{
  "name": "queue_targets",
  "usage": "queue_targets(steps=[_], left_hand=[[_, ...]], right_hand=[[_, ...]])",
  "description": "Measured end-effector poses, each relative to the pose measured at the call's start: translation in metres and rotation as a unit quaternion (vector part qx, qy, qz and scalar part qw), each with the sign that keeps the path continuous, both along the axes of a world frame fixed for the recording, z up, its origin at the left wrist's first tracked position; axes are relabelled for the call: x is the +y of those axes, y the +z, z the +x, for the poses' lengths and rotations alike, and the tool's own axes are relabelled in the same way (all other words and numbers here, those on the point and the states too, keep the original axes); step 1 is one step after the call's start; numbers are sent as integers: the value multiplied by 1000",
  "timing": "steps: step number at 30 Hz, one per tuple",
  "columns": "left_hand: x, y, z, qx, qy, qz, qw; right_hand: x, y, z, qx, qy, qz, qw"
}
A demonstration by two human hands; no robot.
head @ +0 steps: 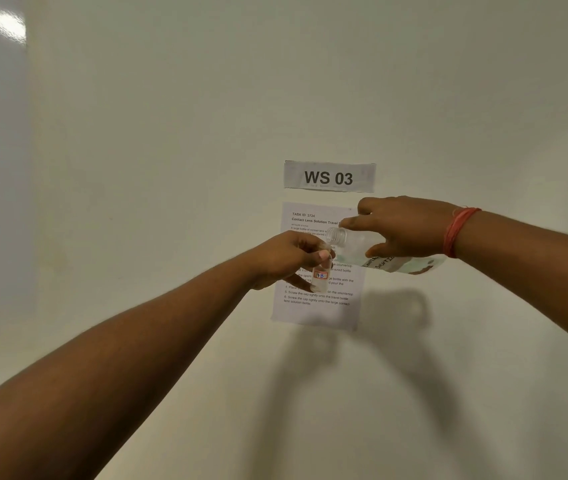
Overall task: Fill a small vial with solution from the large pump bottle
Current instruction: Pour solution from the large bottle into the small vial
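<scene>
Left hand (284,259) pinching upright vial (321,276), right hand (403,228) gripping tilted bottle (362,242), mouth just above vial.

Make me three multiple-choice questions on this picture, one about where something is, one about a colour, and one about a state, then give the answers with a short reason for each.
1. Where is the mouth of the large bottle?
A. Just above the top of the small vial
B. Below the vial
C. Resting on the white surface

2. What colour is the band on the right wrist?
A. Blue
B. Red
C. Green

3. How is the large bottle held?
A. Upright with a cap on
B. Lying on the surface
C. Tipped on its side, uncapped, in the right hand

Answers:
1. A: the threaded neck sits just over the vial that the left hand holds.
2. B: red threads circle the wrist.
3. C: the open neck points left and slightly down, the body gripped in the fingers.
</scene>
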State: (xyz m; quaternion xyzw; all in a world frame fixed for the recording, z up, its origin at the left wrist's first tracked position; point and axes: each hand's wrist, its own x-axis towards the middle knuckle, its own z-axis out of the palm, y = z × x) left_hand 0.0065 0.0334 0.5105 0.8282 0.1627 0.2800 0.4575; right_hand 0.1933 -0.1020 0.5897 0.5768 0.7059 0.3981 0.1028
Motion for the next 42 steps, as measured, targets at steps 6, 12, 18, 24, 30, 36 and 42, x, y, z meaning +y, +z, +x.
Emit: queue_targets(steps=[6, 12, 18, 24, 30, 36, 42], left_hand=[[-3, 0, 0, 7, 1, 4, 1000], [-4, 0, -1, 10, 4, -1, 1000], [0, -1, -2, 10, 1, 1, 1000], [1, -1, -2, 12, 6, 8, 1000], [0, -2, -2, 9, 3, 1, 1000], [0, -2, -1, 14, 10, 10, 1000], [-1, -4, -1, 12, 13, 12, 1000]], right_hand=[[-2, 3, -3, -19, -1, -6, 1000], [-1, 5, -5, -31, -3, -11, 999], [0, 6, -6, -38, -2, -12, 999], [0, 8, -9, -48, -8, -19, 999], [1, 9, -10, -61, -10, -17, 998], [2, 9, -9, -66, -14, -19, 998], [3, 9, -10, -73, -15, -26, 997]])
